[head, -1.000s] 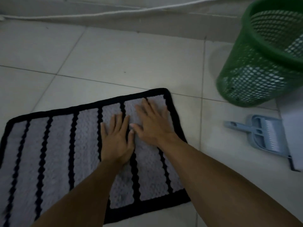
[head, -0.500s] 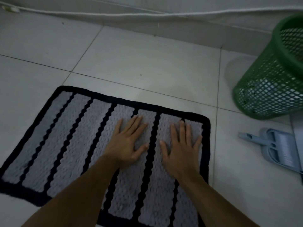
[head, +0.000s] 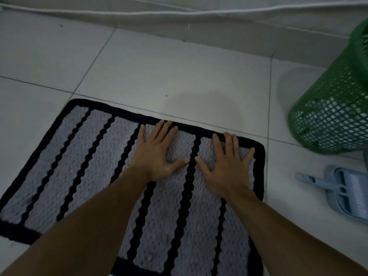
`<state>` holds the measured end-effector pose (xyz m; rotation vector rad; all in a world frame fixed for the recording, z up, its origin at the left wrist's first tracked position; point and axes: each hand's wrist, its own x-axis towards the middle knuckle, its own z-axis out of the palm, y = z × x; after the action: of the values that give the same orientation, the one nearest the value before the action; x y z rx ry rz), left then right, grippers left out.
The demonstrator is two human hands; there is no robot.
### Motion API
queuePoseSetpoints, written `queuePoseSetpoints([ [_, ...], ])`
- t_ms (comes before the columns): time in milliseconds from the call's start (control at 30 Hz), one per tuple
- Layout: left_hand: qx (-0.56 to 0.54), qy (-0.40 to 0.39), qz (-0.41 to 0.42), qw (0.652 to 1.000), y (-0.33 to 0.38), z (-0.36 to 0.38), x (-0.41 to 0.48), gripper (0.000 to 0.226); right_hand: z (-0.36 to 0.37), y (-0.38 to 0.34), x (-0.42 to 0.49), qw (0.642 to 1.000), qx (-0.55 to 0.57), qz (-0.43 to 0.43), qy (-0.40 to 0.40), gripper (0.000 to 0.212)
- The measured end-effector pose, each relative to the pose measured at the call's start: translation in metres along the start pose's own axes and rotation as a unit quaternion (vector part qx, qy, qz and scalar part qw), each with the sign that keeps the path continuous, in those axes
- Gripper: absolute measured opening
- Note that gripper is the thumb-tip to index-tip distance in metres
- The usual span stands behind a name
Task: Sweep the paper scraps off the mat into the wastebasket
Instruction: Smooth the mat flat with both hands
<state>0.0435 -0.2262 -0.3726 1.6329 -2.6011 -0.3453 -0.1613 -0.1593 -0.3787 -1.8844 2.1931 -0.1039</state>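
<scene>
Left hand (head: 157,156) and right hand (head: 225,168) have slid up the mat (head: 89,166), fingers (head: 161,129) splayed flat at its far edge, gripping nothing.

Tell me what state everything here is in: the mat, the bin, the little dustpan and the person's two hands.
Mat: lying flat on the tiled floor, both hands on it.
Left hand: open, fingers straight, resting flat on the mat.
Right hand: open, fingers spread, flat on the mat near its right border.
Wastebasket: standing on the floor, right of the mat, apart from it.
Dustpan and brush: lying on the floor, untouched.
</scene>
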Motion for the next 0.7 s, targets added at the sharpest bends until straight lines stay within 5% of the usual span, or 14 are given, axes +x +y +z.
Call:
queuePoseSetpoints([
  [700,-0.017,0.034,-0.010,0.999,0.005,0.000,0.010,0.092,-0.007,0.005,0.013,1.000,0.002,-0.020,-0.002,0.083],
])
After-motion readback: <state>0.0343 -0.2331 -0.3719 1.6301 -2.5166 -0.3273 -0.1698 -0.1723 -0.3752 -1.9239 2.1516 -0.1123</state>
